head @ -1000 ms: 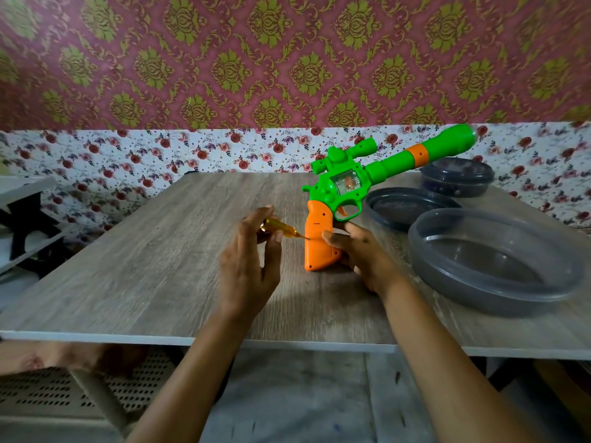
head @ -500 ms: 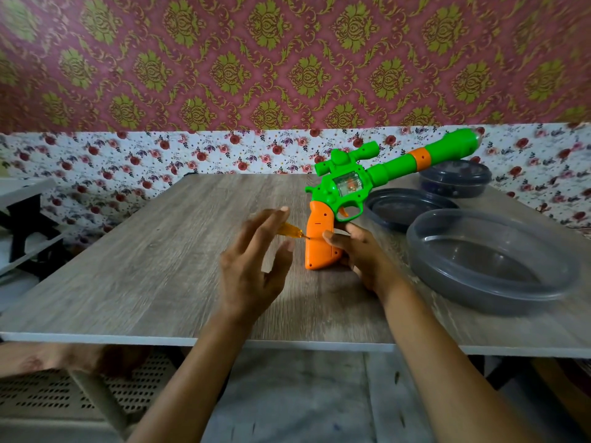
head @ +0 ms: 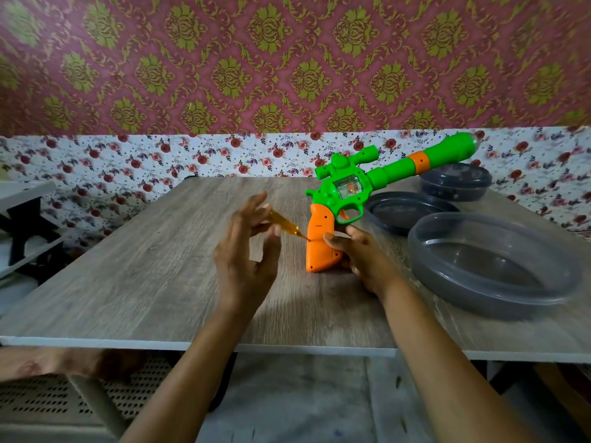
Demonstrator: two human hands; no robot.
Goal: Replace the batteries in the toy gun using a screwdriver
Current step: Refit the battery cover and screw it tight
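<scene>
A toy gun (head: 350, 190) with a green body and an orange grip stands on its grip on the wooden table (head: 144, 282), barrel pointing up to the right. My right hand (head: 364, 260) holds the grip from the right, thumb on its side. A small screwdriver (head: 284, 223) with a clear yellow handle has its tip against the left face of the grip. My left hand (head: 246, 260) pinches the handle between thumb and outstretched fingers.
A large grey see-through bowl (head: 492, 295) sits at the right of the table. Behind it lie a dark round lid (head: 409, 212) and a closed dark container (head: 455, 183). A patterned wall stands behind the table. A side shelf is at far left.
My left hand's fingers have stretched out along the screwdriver handle, which now shows more. The tip stays on the grip. My right hand and the gun have barely moved.
</scene>
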